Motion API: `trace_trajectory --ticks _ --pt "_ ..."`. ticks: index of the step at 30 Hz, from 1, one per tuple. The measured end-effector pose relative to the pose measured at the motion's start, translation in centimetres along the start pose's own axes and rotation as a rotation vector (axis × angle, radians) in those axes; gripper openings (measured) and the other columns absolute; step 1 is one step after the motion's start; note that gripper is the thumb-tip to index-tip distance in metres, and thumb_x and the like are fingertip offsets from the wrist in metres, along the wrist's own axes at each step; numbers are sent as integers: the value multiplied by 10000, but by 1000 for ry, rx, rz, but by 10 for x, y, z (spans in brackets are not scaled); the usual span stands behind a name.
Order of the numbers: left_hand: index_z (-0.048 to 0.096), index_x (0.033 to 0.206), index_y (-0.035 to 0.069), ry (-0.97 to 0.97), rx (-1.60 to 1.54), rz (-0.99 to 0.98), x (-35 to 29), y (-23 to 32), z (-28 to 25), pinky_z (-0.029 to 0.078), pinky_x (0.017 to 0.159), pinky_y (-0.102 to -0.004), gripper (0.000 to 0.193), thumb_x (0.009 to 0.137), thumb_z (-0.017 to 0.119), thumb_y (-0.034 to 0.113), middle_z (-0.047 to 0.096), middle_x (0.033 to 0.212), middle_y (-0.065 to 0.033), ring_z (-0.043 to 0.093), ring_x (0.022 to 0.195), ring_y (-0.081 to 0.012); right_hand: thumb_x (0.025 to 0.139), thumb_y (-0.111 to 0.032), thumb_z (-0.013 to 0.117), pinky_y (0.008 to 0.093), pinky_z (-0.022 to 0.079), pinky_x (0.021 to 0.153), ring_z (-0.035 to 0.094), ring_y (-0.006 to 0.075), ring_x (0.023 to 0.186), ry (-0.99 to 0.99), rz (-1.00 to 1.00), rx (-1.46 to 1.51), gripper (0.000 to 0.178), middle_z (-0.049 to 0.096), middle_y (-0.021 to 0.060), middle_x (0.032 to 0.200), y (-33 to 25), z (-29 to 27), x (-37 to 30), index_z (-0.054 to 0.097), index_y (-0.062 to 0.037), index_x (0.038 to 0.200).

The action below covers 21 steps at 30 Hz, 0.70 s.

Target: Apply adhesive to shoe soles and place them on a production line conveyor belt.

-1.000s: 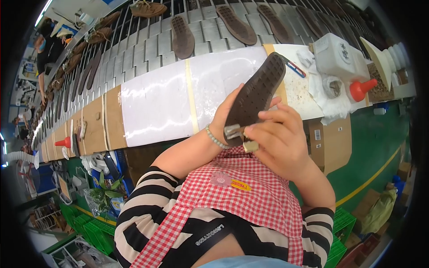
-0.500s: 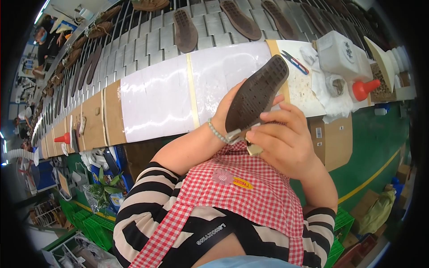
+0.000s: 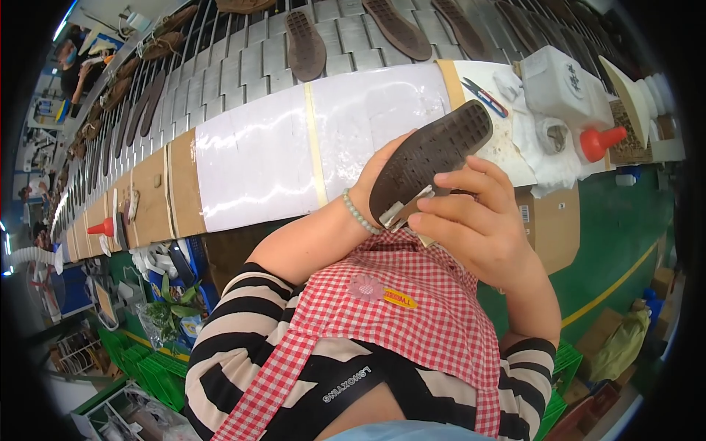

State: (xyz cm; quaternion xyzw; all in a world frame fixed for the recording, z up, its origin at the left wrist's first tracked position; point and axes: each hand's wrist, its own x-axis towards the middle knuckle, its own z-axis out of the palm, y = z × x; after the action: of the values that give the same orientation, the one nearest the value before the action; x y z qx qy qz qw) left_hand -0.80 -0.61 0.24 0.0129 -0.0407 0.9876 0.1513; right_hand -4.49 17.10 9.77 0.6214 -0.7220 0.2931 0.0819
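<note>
Left hand (image 3: 382,184) cupped under dark shoe sole (image 3: 430,158), gripping it tread-up. Right hand (image 3: 471,220) fingers curled, pinching small metal blade (image 3: 403,213) against sole's heel end. Beyond hands: taped white worktop (image 3: 272,154), red-capped bottle (image 3: 599,140) far right.

Counts at the table and the belt behind it

Two hands were in view, the left hand (image 3: 382,187) and right hand (image 3: 478,228), with one dark shoe sole (image 3: 434,158) between them. Three more soles lay clearly on the slatted belt (image 3: 243,66): one (image 3: 304,44), a second (image 3: 398,28), a third (image 3: 460,26); those farther left were too blurred to count. Two red cones showed, one (image 3: 599,141) right, one (image 3: 101,227) left. One white tub (image 3: 562,84) stood by one pair of scissors (image 3: 485,97).
</note>
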Motion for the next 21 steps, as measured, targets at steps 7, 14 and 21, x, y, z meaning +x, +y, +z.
trace_trajectory --ticks 7,14,21 --pt "465 1388 -58 -5 583 102 -6 -3 17 537 1014 -468 423 1082 333 204 573 1345 -228 593 1223 -361 706 -150 744 472 410 1081 618 224 1129 -70 3 -91 307 715 -20 1010 -2 -20 -10 756 -167 1012" --pt "441 1431 -18 69 -19 106 -2 -2 17 365 1129 -650 472 1073 372 282 467 1460 -229 388 1411 -420 669 -86 849 391 482 912 621 284 1061 190 418 218 445 697 73 1035 -17 -4 -16 704 -38 1087" --pt "438 1436 -22 106 -92 70 -3 0 23 341 1151 -640 484 1076 358 291 437 1486 -225 344 1441 -412 669 -87 848 388 474 833 614 271 946 226 515 126 430 676 73 935 -13 10 -26 693 -44 1068"
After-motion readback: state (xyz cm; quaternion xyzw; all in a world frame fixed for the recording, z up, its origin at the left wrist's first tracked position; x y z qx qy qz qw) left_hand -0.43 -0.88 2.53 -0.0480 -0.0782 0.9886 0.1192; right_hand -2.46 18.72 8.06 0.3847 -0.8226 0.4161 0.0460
